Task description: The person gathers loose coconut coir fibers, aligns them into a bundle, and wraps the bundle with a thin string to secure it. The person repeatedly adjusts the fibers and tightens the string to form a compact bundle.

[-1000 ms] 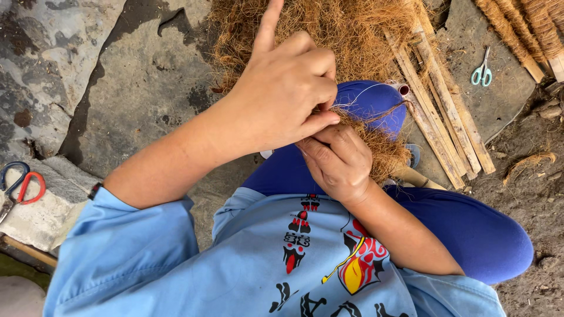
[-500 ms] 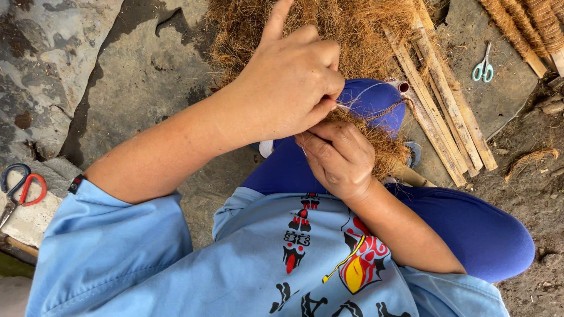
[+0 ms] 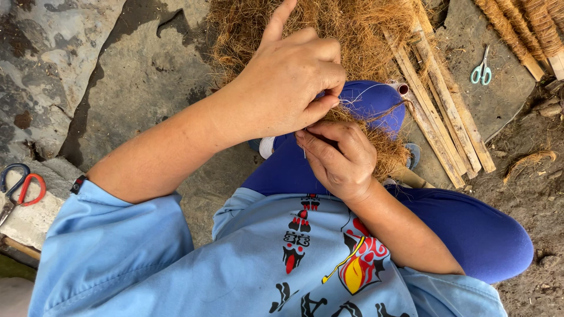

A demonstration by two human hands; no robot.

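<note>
The person sits on the ground with a small bundle of brown coconut fibre [image 3: 376, 144] lying on the knee of the blue trousers [image 3: 470, 229], and both hands meet over it. The left hand [image 3: 294, 82] comes from above; its thumb and bent fingers are pinched shut on a thin white thread [image 3: 367, 94], while the index finger points straight up and away. The right hand [image 3: 341, 158] is below, its fingers curled tight around the end of the bundle, holding it firm on the knee. The thread runs from the pinch to a small spool [image 3: 401, 88] that lies just beside the bundle on the leg. As I judge it, the binding of this bundle is in the middle: the fibre is already gathered and gripped, but I cannot tell how many turns of thread are on it, because the hands hide that part. Some wrapped sticks [image 3: 517, 29] at the top right look finished, and the bare wooden sticks [image 3: 440, 111] and the big heap of loose fibre [image 3: 352, 29] behind the hands suggest much work is left. Small scissors [image 3: 482, 70] lie on the stone slab [image 3: 505, 94], well apart from the hands.
</note>
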